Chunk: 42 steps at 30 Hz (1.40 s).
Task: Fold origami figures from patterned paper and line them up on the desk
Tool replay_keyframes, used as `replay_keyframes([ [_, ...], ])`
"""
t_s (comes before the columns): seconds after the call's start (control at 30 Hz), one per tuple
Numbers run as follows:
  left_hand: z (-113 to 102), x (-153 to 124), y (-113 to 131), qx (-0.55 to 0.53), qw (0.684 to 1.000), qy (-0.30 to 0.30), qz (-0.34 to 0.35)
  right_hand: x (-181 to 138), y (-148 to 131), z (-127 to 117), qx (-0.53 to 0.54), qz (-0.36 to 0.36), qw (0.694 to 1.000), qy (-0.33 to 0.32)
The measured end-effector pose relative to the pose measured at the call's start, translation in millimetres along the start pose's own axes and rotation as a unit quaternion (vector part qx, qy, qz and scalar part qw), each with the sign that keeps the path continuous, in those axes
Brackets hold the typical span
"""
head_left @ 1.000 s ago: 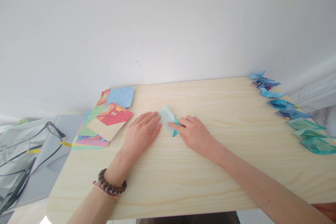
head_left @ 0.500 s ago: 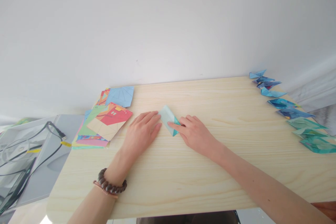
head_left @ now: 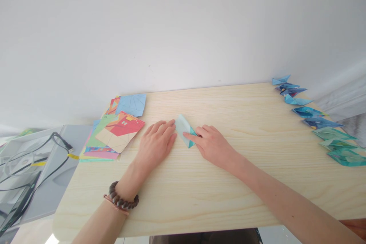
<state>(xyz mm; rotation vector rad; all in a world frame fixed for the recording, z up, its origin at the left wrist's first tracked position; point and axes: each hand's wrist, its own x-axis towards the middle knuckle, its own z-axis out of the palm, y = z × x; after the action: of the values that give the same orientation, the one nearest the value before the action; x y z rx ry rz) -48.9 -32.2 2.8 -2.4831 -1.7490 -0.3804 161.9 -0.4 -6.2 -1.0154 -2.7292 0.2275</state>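
Note:
A small piece of folded origami paper, pale mint with a teal folded edge, lies on the table between my hands. My left hand rests flat to its left, fingers stretched out, the fingertips at the paper's left edge. From the right, my right hand presses the paper down with its outstretched index finger. The other fingers of that hand are curled in, close to the teal edge, and its thumb is mostly hidden.
Patterned origami sheets lie in a loose pile at left. Folded paper figures, blue and green, line the table's right edge. Beyond the left edge is a grey container with cables. A white wall stands behind the wooden table.
Hardly anything differs. My left hand has shifted very slightly to the right, and the view has moved a little; the right index finger stays on the paper.

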Motion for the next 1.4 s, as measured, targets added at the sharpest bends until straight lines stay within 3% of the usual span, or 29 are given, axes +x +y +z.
replay_keyframes([
  [0.3, 1.9, 7.5, 17.4, -0.005, 0.998, 0.033, -0.056, -1.0, -0.6, -1.9, -0.001, 0.000, 1.000, 0.013],
  [0.57, 4.9, 7.7, 16.6, -0.018, 0.997, 0.039, -0.066, -6.6, 4.4, -6.5, 0.046, -0.017, 0.999, 0.022],
  [0.8, 5.3, 8.5, 15.0, -0.015, 0.998, 0.019, -0.063, -7.2, 5.2, -7.9, 0.052, -0.022, 0.998, 0.017],
  [1.4, 7.5, 7.1, 14.5, -0.010, 0.998, 0.037, -0.048, -22.7, 0.2, -3.2, 0.049, -0.018, 0.997, 0.065],
])
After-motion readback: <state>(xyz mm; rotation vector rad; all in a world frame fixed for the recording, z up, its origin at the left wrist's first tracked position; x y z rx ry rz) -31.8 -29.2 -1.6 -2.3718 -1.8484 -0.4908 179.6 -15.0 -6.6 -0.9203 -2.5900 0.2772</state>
